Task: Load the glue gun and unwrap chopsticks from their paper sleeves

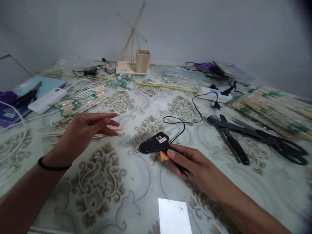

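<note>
My right hand (185, 161) is wrapped round the handle of a black hot glue gun (153, 144) with an orange trigger. Its metal nozzle points left, and a black cord runs from its back. On the left, my left hand (94, 126) hovers over a few loose wooden sticks (58, 132), fingers apart, with no object clearly visible between them. Behind that hand are wooden sticks in clear and green wrappers (80, 100). A white card (174, 216) lies at the near edge.
A stick windmill with a square wooden box (143, 61) stands at the back. Pliers (231, 143) and large black scissors (265, 136) lie right, near a white power strip (214, 94) and bagged sticks (275, 110). At left are a white power bank (47, 100) and dark scissors (29, 94).
</note>
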